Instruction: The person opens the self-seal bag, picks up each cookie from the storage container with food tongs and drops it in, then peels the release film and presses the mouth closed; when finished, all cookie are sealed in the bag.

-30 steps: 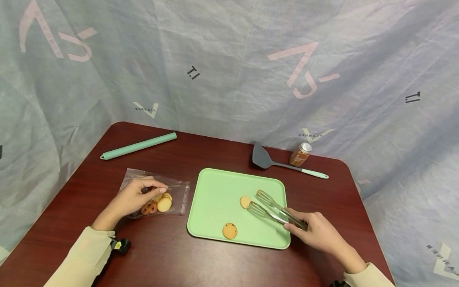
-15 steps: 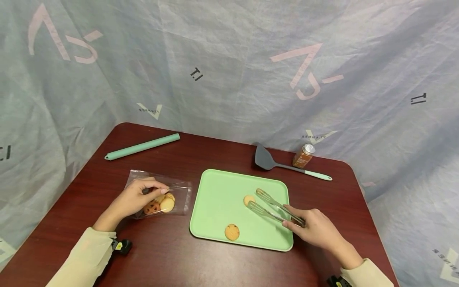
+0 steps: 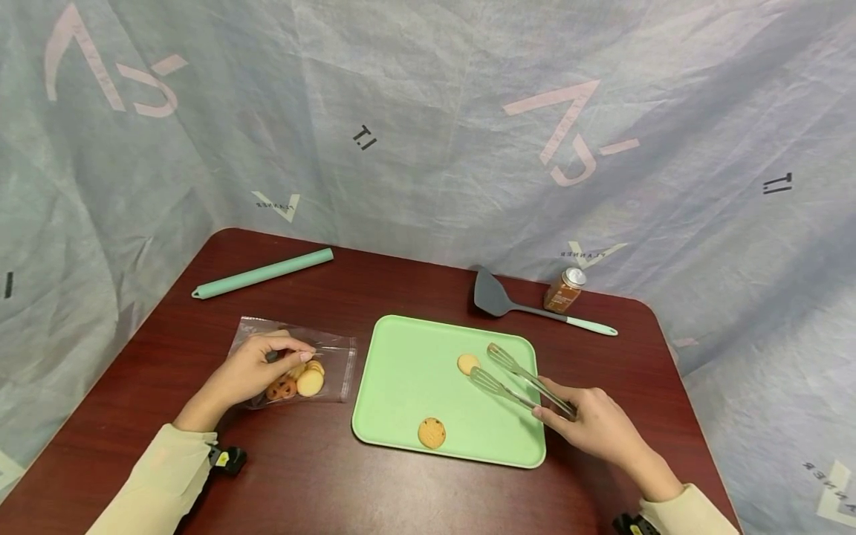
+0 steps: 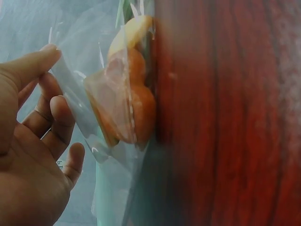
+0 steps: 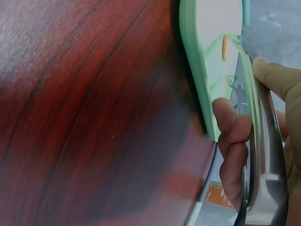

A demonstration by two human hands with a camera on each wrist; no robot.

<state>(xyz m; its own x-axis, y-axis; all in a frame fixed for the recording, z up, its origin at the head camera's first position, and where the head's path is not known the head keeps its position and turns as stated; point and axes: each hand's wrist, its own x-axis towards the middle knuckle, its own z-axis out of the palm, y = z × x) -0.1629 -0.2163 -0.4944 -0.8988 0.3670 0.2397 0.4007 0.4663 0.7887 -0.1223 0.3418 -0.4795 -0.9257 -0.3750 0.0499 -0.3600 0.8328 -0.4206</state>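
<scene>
The left hand (image 3: 264, 368), left of centre in the head view, pinches the film of a clear bag (image 3: 337, 375) between thumb and index finger. The bag lies on the dark red bench (image 3: 441, 501) and contains pale round cookies (image 3: 310, 383) and brown pretzel-shaped cookies (image 3: 281, 387).

The right hand (image 3: 598, 423), lower right, grasps metal tongs (image 5: 270, 150) by the handles. The tong arms stand apart over the right part of a green tray (image 3: 408, 371). A plain round cookie (image 3: 468, 364) lies on the tray close to the slotted tips; contact cannot be determined. A speckled cookie (image 3: 432, 432) lies at the near rim of the tray, bottom centre.

A green rod (image 3: 264, 273) with a holed end lies left of centre, beyond the bag. A grey turner (image 3: 493, 296) with a pale green handle end lies beyond the tray, right of centre. Beside it stands a silver-capped jar (image 3: 562, 295); its orange-brown label carries light print too small to read.

The grey cloth (image 3: 428, 186) across the upper frame bears "PLANNER" in reverse across pale V marks, the black letters T and I, and large pink strokes. A black wrist strap (image 3: 227, 459), lower left, shows a yellow patch with an illegible mark.
</scene>
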